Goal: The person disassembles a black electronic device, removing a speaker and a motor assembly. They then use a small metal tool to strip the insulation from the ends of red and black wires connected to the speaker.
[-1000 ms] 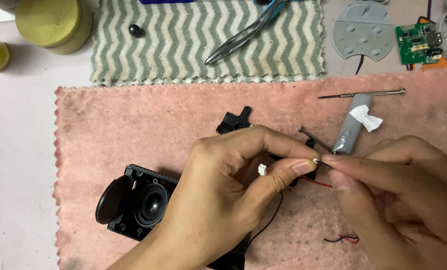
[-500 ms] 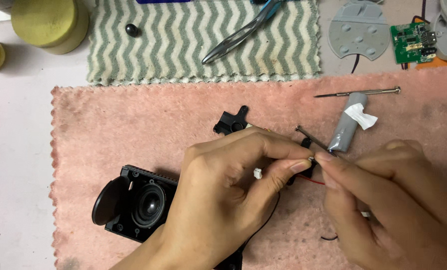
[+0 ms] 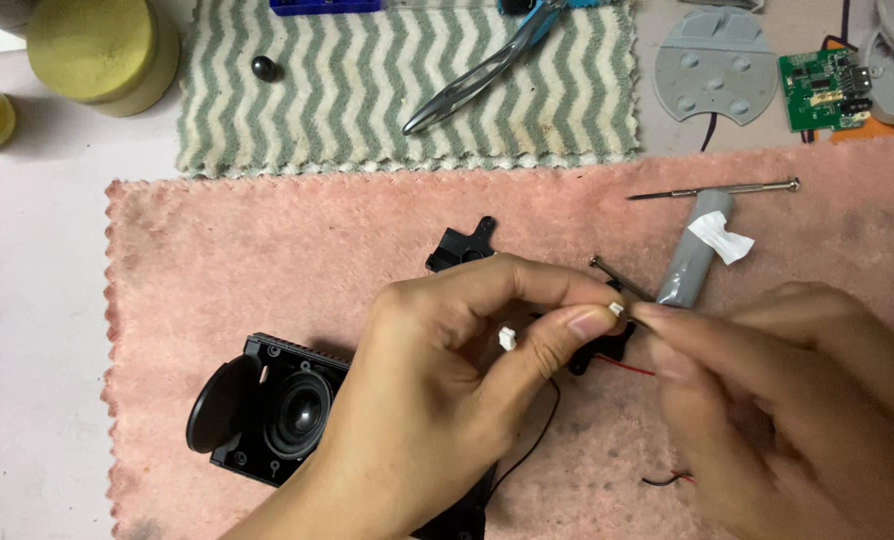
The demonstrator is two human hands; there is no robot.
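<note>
My left hand [image 3: 447,390] pinches a tiny white connector [image 3: 615,310] between thumb and forefinger, over the pink towel [image 3: 267,260]. A second small white plug [image 3: 507,338] shows just below the thumb. My right hand [image 3: 797,400] meets it from the right, fingertips closed on the same small part; it is blurred. Thin red and black wires [image 3: 657,480] trail beneath both hands. A black speaker housing with a round driver [image 3: 277,405] lies under my left wrist. A black plastic piece [image 3: 462,245] sits just above my left hand.
On the pink towel lie a grey cylinder with white tape [image 3: 695,262] and a thin screwdriver [image 3: 717,189]. Behind, a striped cloth [image 3: 367,90] carries pliers [image 3: 487,65] and a small black ball [image 3: 264,68]. A green circuit board [image 3: 822,90], grey plate [image 3: 715,68] and yellow jars [image 3: 102,50] stand farther back.
Both hands have stayed pinched together over the towel with small finger shifts. The view has moved slightly, so the table items sit a little lower left.
</note>
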